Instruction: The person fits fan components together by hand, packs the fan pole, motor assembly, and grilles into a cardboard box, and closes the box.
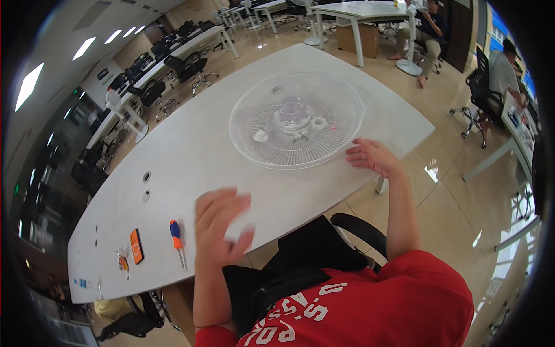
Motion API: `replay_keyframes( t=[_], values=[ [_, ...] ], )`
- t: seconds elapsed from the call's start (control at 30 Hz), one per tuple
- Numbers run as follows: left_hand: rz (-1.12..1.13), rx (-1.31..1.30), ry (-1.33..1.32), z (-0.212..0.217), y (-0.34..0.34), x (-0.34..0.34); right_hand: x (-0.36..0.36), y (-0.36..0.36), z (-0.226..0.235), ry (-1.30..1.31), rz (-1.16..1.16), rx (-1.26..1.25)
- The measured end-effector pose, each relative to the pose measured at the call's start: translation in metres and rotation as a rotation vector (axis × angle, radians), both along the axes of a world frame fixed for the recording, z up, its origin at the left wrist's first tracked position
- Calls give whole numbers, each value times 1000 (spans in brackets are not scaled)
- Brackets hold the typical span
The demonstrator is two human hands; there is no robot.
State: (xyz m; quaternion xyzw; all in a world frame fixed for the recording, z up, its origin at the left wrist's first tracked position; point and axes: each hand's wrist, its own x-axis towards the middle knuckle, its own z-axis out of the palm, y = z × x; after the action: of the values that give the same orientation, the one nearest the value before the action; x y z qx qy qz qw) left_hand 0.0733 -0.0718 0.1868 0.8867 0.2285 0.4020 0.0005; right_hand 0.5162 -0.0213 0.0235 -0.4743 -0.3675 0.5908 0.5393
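A round white fan grille (272,157) lies flat on the white table (191,144). Inside its rim are a clear fan blade piece (293,108), a small white cap (260,136), a white ring nut (318,123) and another small white part (300,136). My right hand (373,157) is beside the grille's near right edge, fingers apart and holding nothing; whether it touches the rim I cannot tell. Raised over the table's near edge, my left hand (221,224) is slightly blurred, its fingers spread and empty. Left of it lies a screwdriver (176,236) with a blue and orange handle.
An orange phone (136,246) and a small bunch of keys (123,260) lie farther left. Two round holes (147,176) pierce the tabletop. A black chair (361,231) stands at the near edge. Other people sit at the right, near more desks.
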Motion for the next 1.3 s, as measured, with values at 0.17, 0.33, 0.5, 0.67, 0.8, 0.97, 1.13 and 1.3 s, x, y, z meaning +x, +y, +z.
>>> replay_keyframes(
  t=[0.17,0.33,0.5,0.67,0.8,0.97,1.13,1.3],
  values=[
    [258,-146,98,-127,72,-17,-10,20,2,259,-125,1],
    [280,-477,22,-166,75,-12,-15,47,7,225,-134,-73],
    [244,-449,7,-169,78,-19,-10,62,-3,75,-134,-73],
    [233,-511,-39,-171,82,-25,-14,65,-2,90,-161,-17],
    [243,-541,-65,-166,80,-29,-16,57,0,254,-126,53],
    [310,-556,-173,-168,76,-35,-44,36,-15,338,-158,78],
    [242,-761,-546,-176,75,-34,-65,9,-13,351,-134,161],
    [147,-815,-971,-164,49,-86,-118,-5,16,379,12,181]
  ],
)
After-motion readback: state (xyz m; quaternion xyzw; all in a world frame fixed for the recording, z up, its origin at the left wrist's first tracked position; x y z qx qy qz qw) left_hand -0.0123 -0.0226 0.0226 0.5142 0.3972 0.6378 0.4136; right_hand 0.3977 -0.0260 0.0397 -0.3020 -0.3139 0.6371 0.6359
